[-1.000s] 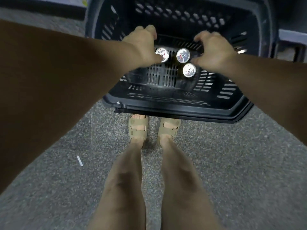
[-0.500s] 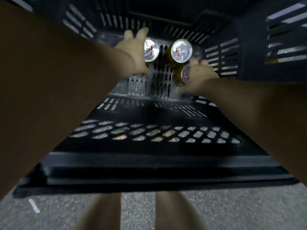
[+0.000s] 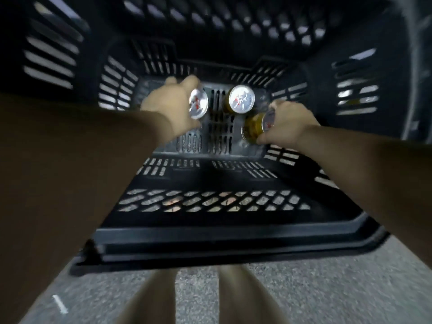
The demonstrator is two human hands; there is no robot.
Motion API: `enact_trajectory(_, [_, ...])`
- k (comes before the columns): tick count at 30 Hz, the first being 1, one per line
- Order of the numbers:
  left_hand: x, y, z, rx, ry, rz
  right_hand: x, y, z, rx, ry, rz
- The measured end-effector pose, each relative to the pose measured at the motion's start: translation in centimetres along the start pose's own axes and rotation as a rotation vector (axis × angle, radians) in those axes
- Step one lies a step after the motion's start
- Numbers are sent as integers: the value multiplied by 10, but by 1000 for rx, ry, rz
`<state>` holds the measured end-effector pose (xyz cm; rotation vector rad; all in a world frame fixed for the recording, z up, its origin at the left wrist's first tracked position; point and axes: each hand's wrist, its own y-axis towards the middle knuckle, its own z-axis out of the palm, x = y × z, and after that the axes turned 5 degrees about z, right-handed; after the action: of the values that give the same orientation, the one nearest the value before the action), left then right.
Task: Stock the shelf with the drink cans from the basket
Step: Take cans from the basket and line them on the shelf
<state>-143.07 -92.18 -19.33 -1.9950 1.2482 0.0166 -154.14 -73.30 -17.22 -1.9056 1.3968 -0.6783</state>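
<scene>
Three gold drink cans with silver tops are at the bottom of a black slotted plastic basket (image 3: 210, 232). My left hand (image 3: 170, 104) wraps around the left can (image 3: 198, 104), fingers curled behind it. My right hand (image 3: 287, 122) grips the right can (image 3: 254, 128), which is tilted so its gold side shows. The middle can (image 3: 240, 99) stands upright and untouched between the two hands. The image is blurred by motion. No shelf is in view.
The basket's tall slotted walls (image 3: 51, 54) close in around both arms. Its near rim lies above my legs (image 3: 243, 298). Grey speckled floor (image 3: 339, 288) shows below the basket, with a small white mark at the lower left.
Both hands have closed on cans: the left around the left can, the right around the right can, which has tipped sideways. The view has stayed low inside the basket.
</scene>
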Motion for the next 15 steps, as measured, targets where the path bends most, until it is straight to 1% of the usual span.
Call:
enact_trajectory(3, [-14, -43, -54, 49, 38, 61, 1, -53, -50, -14, 63, 13])
enact_trajectory(7, [-45, -102, -150, 118, 137, 174, 6, -136, -126, -69, 176, -26])
enact_trajectory(11, [-91, -158, -251, 71, 188, 212, 19, -220, -202, -141, 224, -71])
enact_trajectory(15, [-137, -207, -345, -3, 221, 259, 37, -295, -271, -213, 204, -146])
